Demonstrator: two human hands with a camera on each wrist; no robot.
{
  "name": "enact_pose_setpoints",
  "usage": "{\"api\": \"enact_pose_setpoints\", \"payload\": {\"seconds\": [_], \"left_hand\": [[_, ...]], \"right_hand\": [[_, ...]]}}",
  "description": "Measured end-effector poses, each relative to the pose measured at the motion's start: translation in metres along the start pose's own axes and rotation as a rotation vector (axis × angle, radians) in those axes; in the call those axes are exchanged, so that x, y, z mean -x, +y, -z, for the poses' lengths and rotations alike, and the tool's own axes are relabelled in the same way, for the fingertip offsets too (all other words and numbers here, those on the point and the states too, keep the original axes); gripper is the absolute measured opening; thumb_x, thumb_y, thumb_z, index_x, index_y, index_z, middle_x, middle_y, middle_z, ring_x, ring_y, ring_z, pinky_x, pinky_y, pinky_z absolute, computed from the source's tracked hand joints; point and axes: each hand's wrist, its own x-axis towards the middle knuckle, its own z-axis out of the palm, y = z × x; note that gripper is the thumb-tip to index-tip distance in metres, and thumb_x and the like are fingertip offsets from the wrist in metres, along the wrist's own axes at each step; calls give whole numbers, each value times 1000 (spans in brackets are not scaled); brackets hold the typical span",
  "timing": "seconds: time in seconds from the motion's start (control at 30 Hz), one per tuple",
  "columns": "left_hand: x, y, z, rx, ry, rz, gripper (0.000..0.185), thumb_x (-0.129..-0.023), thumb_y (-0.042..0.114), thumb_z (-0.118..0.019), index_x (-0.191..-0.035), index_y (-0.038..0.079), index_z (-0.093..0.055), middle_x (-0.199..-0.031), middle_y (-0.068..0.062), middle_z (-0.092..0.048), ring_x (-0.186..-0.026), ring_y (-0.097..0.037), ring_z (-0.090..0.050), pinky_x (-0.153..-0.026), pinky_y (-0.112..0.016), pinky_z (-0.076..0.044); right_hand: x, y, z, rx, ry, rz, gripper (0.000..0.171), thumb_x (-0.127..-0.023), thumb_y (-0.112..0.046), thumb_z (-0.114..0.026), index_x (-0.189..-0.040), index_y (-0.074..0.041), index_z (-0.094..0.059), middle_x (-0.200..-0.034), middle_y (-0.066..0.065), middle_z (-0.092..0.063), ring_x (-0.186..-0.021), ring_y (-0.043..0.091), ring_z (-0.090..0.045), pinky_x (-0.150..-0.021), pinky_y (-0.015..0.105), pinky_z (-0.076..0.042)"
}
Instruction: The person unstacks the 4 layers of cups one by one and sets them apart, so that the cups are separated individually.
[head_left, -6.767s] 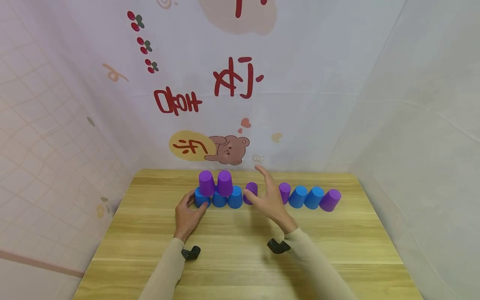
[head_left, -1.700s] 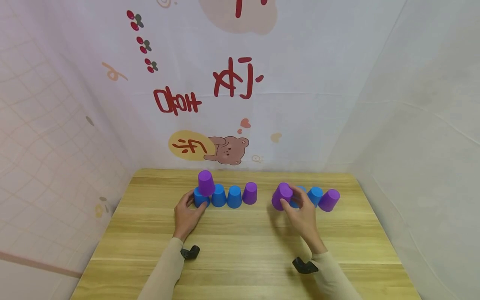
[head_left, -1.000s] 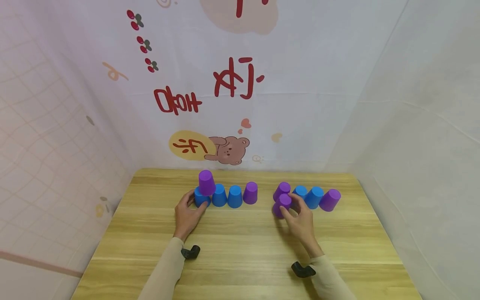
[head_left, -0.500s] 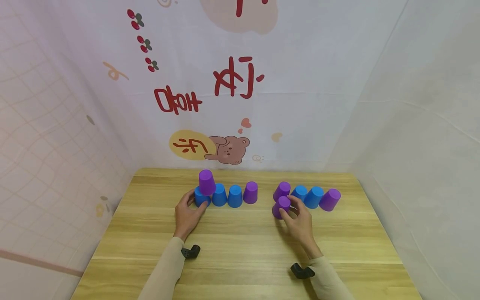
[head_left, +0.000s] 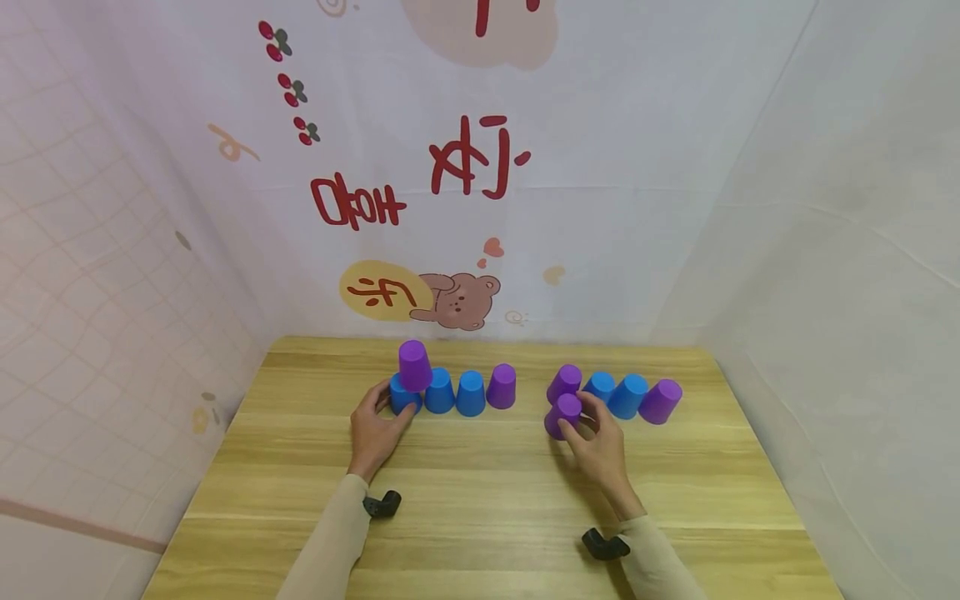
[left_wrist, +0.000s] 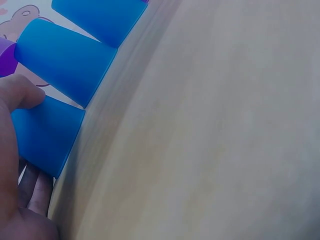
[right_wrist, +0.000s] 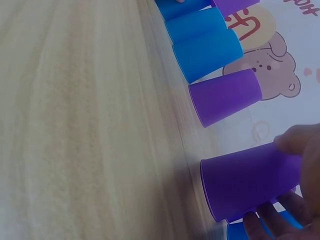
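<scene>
My left hand [head_left: 377,432] curls round an upside-down blue cup [head_left: 403,400] at the left end of the row, thumb on its near side. On top sits an upside-down purple cup [head_left: 415,367]. Two more blue cups [head_left: 439,392] [head_left: 471,395] and a purple cup [head_left: 501,387] stand to the right. My right hand [head_left: 602,446] grips another upside-down purple cup [head_left: 564,417] between thumb and fingers, at or close to the tabletop. It is in front of a purple cup [head_left: 566,380], which it partly covers. The right wrist view shows the held cup [right_wrist: 250,180] large.
Right of the hand are two blue cups [head_left: 600,385] [head_left: 628,397] and a purple cup [head_left: 661,402]. The wooden table [head_left: 487,517] meets a printed white curtain [head_left: 615,250] behind the cups. Dark wrist cameras [head_left: 382,505] sit at both sleeves.
The right-hand purple cup of the upper pair has left the blue cups; my right hand has carried it rightward, then lowered it nearer me. Over the last half second, little moves. My left hand stays put.
</scene>
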Motion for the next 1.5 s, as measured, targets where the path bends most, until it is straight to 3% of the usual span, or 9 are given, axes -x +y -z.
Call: {"api": "enact_pose_setpoints", "payload": {"seconds": [0.13, 0.27, 0.5, 0.6, 0.7, 0.77, 1.0, 1.3, 1.5], "left_hand": [[0, 0, 0, -1, 2, -3, 66, -95, 16, -92, -154, 4, -64, -154, -22, -70, -144, -41, -70, -127, -53, -58], [0, 0, 0, -2, 0, -2, 67, -95, 16, -92, -154, 4, -63, -155, -22, -69, -145, -41, -69, -127, -53, -58], [0, 1, 0, -6, 0, 5, 67, -95, 16, -91, -155, 4, -63, -155, -22, -70, -145, -41, -69, -126, -52, -58], [0, 0, 0, -5, -1, 6, 67, -95, 15, -91, -155, 4, -63, -154, -22, -70, -145, -41, -69, -126, -52, -58], [1, 1, 0, 2, -3, 6, 66, -95, 15, -92, -154, 4, -64, -154, -21, -70, -145, -39, -69, -126, -50, -58], [1, 1, 0, 3, -3, 6, 66, -95, 16, -92, -154, 4, -64, -154, -21, -70, -144, -39, -69, -126, -49, -58], [1, 2, 1, 5, -4, 8, 67, -95, 16, -91, -154, 4, -63, -154, -21, -70, -145, -40, -69, -126, -50, -58], [0, 3, 1, 2, -4, 7, 67, -94, 15, -92, -154, 4, -64, -154, -22, -70, -145, -41, -69, -126, -52, -58], [0, 1, -1, 3, -7, 20, 67, -95, 15, -92, -155, 4, -63, -154, -22, -70, -145, -41, -69, -126, -52, -58]], "right_hand": [[1, 0, 2, 3, -23, -2, 69, -94, -2, -90, -156, -1, -59, -151, 23, -70, -137, 43, -71, -119, 52, -62], [2, -1, 2, 26, -32, 3, 77, -94, -6, -91, -161, 1, -53, -154, 24, -67, -139, 44, -68, -123, 63, -57], [5, -2, 3, 68, -28, 27, 83, -94, -13, -93, -164, 1, -49, -160, 22, -64, -149, 43, -63, -123, 68, -55], [6, -2, 3, 81, -23, 33, 86, -94, -16, -93, -165, -3, -48, -164, 21, -62, -152, 43, -60, -124, 58, -55], [6, -3, 4, 79, -17, 37, 88, -94, -17, -94, -167, -5, -46, -167, 22, -58, -156, 44, -56, -127, 35, -52], [6, -6, 5, 76, -17, 37, 90, -94, -18, -94, -168, -6, -45, -169, 23, -56, -157, 45, -54, -126, 31, -49], [3, -21, 10, 81, -25, 47, 93, -95, -22, -92, -171, -9, -42, -174, 21, -51, -157, 50, -52, -129, 71, -42], [-9, -44, 7, 83, -29, 97, 91, -93, -22, -92, -170, -12, -44, -172, 20, -53, -159, 45, -50, -127, 69, -43], [-18, -59, 1, 72, -50, 148, 88, -94, -22, -91, -170, -12, -46, -170, 21, -54, -159, 50, -50, -130, 76, -43]]}}
